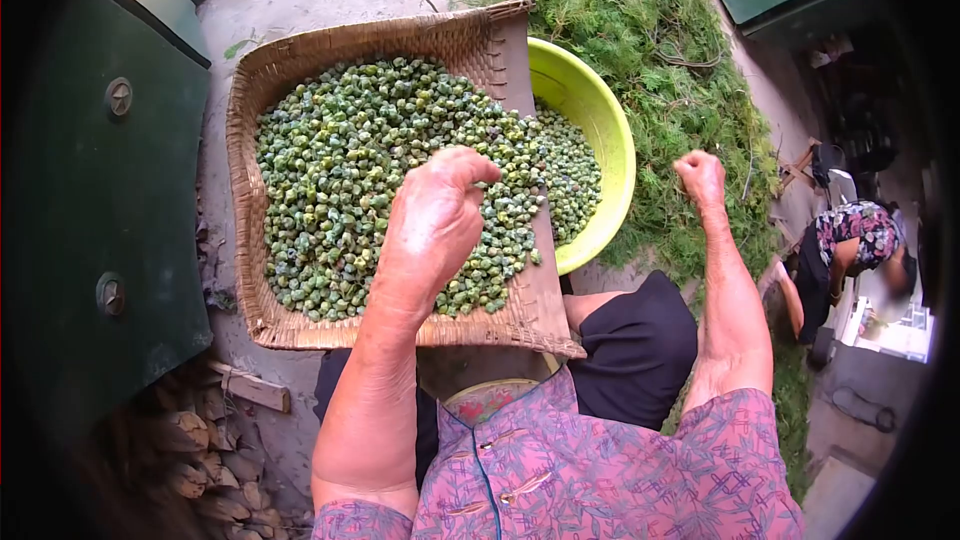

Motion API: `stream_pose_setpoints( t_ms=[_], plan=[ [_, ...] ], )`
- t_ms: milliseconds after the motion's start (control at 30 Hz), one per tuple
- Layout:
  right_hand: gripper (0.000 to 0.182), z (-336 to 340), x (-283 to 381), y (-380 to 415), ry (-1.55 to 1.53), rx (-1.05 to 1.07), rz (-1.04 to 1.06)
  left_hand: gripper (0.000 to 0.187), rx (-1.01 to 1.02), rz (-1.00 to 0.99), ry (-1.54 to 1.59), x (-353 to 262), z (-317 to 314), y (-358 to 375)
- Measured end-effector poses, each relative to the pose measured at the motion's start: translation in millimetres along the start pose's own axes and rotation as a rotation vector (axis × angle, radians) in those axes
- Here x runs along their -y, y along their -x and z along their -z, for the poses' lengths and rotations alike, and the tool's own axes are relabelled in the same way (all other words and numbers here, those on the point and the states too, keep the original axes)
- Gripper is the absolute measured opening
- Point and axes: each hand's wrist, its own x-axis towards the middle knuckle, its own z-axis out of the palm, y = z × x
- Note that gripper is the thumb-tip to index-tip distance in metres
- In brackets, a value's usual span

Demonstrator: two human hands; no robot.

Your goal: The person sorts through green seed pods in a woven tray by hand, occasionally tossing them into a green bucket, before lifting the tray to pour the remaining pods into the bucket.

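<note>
A woven basket tray [245, 155] lies across my lap, heaped with small round green cones [330, 160]. Its flat right edge overlaps a yellow-green basin [615, 140], which holds more of the same cones. Over the right part of the heap is my left hand [440, 210], with its fingers curled and pressed together; whatever they may hold is hidden. My right hand [700, 178] is raised to the right of the basin, above the cut green branches [660, 90]. It is closed, and anything inside it is too small or hidden to make out.
Green metal doors [100, 190] stand at the left, with split firewood [215, 460] below them. Another person [860, 235] bends over at the far right, near a white object. A short wooden piece [255, 388] lies on the ground beside the tray.
</note>
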Motion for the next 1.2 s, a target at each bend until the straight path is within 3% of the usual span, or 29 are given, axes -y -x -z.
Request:
stream_pose_setpoints(
  t_ms=[67, 167, 233, 300, 333, 400, 467, 667, 800, 867, 1033, 1200],
  plan=[
    [0.012, -13.6, -42.8, 6.4, 0.389, 0.045, -0.187, 0.021, -0.129, 0.124, 0.311, 0.5, 5.8, -6.6],
    [0.013, -13.3, -43.9, 11.5, 0.464, 0.084, -0.111, 0.016, -0.288, 0.232, 0.728, -6.9, 23.5, -7.9],
    [0.014, -14.8, -3.7, 2.1, 0.385, 0.159, -0.101, 0.017, -0.348, 0.32, 0.965, -0.7, 27.7, -8.0],
    [0.015, -45.6, 18.1, -13.0, 0.166, 0.064, 0.235, 0.02, -0.357, 0.395, 1.172, 6.0, 31.6, -9.2],
    [0.015, -59.0, 46.2, -11.1, 0.025, -0.031, 0.348, 0.02, -0.363, 0.396, 1.171, 6.6, 32.8, -9.2],
    [0.012, -67.0, 108.2, -5.7, -0.244, 0.065, 0.526, 0.02, -0.401, 0.461, 1.244, 5.4, 34.8, -9.1],
    [0.011, -79.7, 153.2, 1.5, -0.293, 0.089, 0.62, 0.017, -0.445, 0.475, 1.288, 5.2, 35.5, -9.5],
    [0.008, -114.5, 209.3, 4.6, -0.353, -0.023, 0.585, 0.021, -0.411, 0.499, 1.325, 8.0, 40.7, -7.9],
    [0.007, -116.0, 223.8, 4.9, -0.3, -0.053, 0.673, 0.022, -0.395, 0.492, 1.341, 6.5, 42.2, -7.0],
    [0.007, -115.6, 228.2, 12.3, -0.075, -0.116, 0.783, 0.023, -0.402, 0.482, 1.346, 7.4, 42.0, -6.6],
    [0.005, -121.5, 230.2, 8.9, 0.137, -0.162, 0.829, 0.022, -0.4, 0.478, 1.358, 9.7, 40.9, -7.2],
    [0.004, -122.3, 231.2, 7.9, 0.149, -0.153, 0.871, 0.021, -0.408, 0.484, 1.366, 7.6, 37.4, -8.0]
  ],
)
